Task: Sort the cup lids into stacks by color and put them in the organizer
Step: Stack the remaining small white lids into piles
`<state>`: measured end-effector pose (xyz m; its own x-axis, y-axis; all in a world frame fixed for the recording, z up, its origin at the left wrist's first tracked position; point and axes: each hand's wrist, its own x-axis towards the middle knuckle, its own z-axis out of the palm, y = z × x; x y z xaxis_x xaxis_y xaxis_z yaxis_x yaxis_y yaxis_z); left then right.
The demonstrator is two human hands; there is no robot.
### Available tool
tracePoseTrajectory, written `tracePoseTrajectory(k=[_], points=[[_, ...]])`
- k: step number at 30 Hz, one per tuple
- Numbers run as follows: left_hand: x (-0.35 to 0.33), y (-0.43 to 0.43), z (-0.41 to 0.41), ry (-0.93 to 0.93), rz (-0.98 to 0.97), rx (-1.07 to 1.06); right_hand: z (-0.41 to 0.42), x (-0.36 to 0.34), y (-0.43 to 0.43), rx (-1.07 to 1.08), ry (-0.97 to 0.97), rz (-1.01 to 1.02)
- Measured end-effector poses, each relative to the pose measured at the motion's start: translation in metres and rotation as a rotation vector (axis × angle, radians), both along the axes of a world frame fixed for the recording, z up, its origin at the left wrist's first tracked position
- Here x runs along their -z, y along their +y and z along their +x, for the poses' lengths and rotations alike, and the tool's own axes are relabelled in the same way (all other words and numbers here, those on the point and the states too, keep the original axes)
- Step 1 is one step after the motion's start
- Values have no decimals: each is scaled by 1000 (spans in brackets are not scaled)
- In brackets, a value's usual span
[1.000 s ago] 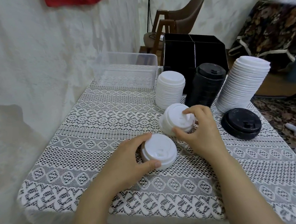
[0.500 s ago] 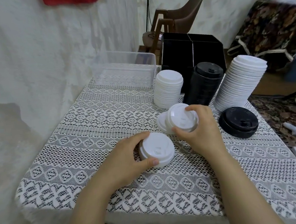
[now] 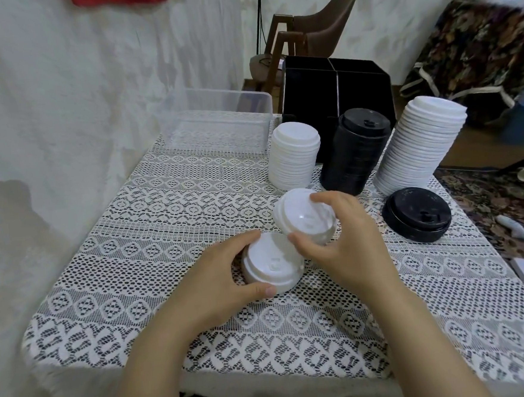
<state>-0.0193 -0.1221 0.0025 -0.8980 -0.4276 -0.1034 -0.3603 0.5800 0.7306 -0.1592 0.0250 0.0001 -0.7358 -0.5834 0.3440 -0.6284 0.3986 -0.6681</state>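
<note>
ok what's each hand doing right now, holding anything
Left hand: closed, gripping the low white lid stack.
Right hand: closed, holding the tilted white lids by the rim.

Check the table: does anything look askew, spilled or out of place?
The tall white stack on the right leans, its top offset rightward from its base, though the wide lens may exaggerate this. A low black pile sits apart from the tall black stack. Nothing looks spilled or damaged.
</note>
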Motion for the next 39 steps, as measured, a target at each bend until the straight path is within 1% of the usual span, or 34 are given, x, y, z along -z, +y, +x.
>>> tracePoseTrajectory(k=[5,9,17,22,25,27,31,34,36,38,39], points=[[1,2,-1,19,23,10,26,-3,-3,-126,-4,111],[3,-1,0,5,39,-24,37,0,-5,-179,-15,172],[6,-4,0,-3,13,-10,36,4,-5,-192,-64,232],[5,-4,3,23,-12,26,34,5,-4,-209,-115,245],[3,-4,6,66,56,59,32,4,-4,-232,-151,263],[1,-2,6,95,93,42,31,3,-4,-243,-167,261],[1,2,1,81,18,4,29,3,-1,-263,-142,300],[-1,1,0,49,12,-3,24,-2,9,-303,-161,359],[-3,1,0,31,20,-6,17,-6,14,-283,-197,299],[-4,1,0,25,26,-6,6,-5,14,-142,-181,115],[-4,1,1,20,25,-5,1,-3,11,-58,-146,56]])
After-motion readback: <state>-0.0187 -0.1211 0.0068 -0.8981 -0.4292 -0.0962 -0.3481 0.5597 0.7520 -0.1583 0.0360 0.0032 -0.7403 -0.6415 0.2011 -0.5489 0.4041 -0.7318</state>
